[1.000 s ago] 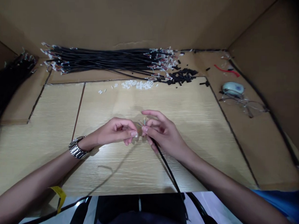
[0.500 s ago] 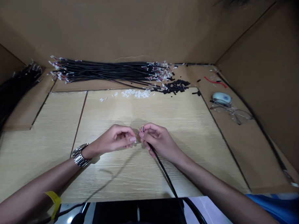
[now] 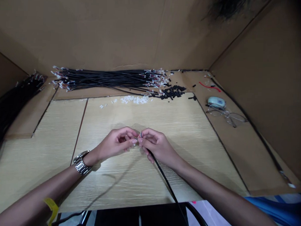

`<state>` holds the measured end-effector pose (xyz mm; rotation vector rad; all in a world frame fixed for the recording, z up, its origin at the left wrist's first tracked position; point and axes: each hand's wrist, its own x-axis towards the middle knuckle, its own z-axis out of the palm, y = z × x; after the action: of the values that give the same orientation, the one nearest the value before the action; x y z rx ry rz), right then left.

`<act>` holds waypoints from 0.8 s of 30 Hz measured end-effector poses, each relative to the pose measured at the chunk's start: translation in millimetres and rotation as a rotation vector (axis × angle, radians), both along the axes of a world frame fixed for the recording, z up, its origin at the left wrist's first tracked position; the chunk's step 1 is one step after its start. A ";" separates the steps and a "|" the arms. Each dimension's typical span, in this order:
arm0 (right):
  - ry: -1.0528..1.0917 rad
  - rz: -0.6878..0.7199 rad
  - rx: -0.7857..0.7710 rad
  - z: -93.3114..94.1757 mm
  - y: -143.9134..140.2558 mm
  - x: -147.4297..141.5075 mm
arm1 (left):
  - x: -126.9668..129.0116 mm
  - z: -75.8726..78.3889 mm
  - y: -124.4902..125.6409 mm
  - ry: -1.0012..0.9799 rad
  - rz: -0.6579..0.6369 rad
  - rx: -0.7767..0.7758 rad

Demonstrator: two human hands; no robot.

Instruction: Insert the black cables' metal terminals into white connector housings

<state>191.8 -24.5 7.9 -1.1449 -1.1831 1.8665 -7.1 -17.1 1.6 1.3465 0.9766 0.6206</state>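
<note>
My right hand (image 3: 157, 147) grips a black cable (image 3: 166, 180) near its end, and the cable runs down past the table's front edge. Thin wire tips stick out above my fingers at the cable's end (image 3: 141, 134). My left hand (image 3: 117, 144), with a metal watch (image 3: 81, 162) on its wrist, pinches those wire tips from the left. Both hands meet over the middle of the pale wooden table (image 3: 194, 141). Whether a small connector sits between the fingers is hidden.
A long bundle of black cables (image 3: 107, 79) lies along the back. In front of it are small white connectors (image 3: 134, 99) and short black tube pieces (image 3: 171, 92). Eyeglasses (image 3: 226, 116) and a pale oval object (image 3: 216, 102) lie at right. Cardboard walls enclose the table.
The view has tilted up, so everything sits lower in the frame. My hands have closed together and the spread wire tips are now bunched between my fingers.
</note>
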 end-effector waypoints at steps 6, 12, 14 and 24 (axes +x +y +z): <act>0.017 -0.006 0.011 -5.0 1.6 -0.3 | -1.5 -2.3 0.0 -0.019 -0.014 -0.019; 0.007 0.002 0.029 -9.2 1.8 0.0 | -2.6 -3.1 0.2 -0.014 0.003 -0.010; 0.009 -0.001 0.030 -10.3 1.5 0.2 | -2.5 -3.1 0.5 -0.008 0.009 -0.003; 0.019 -0.015 0.043 -12.2 2.5 0.6 | -2.4 -5.5 0.7 -0.023 0.005 -0.004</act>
<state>192.4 -22.0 -4.3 -1.1067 -1.1953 1.8278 -9.5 -16.3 -3.9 1.3308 0.9631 0.6363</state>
